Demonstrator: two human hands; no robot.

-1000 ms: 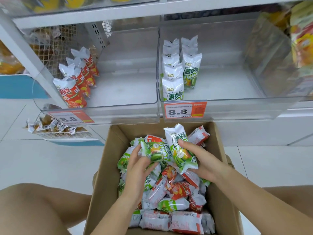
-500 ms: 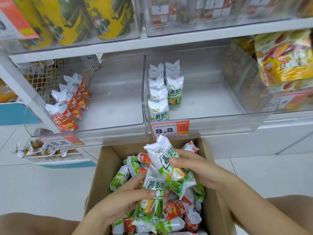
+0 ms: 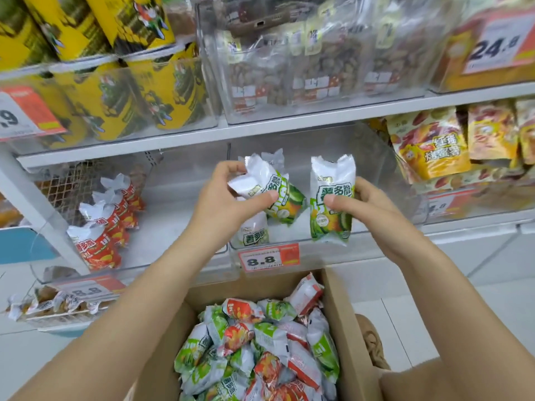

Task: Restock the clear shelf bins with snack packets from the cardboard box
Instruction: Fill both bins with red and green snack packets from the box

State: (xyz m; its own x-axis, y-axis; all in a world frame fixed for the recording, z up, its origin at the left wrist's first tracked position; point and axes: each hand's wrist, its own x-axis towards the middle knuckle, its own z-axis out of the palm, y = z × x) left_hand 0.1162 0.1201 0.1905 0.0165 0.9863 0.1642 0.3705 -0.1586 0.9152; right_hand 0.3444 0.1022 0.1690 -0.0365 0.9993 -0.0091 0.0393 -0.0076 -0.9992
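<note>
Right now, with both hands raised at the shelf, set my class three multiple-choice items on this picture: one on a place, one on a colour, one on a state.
1. Where does the cardboard box stand?
A. on the top shelf
B. below the clear bins, in front of the person
C. inside the left bin

2. What colour, besides white, marks the packet in the right hand?
A. green
B. blue
C. purple

3. What is the left hand doing?
A. hanging with nothing in it
B. pressing flat on the price tag
C. gripping a green packet

Answers: 1 B, the box sits low under the bin fronts. 2 A, its lower half is green. 3 C, thumb and fingers curl round the packet.
</note>
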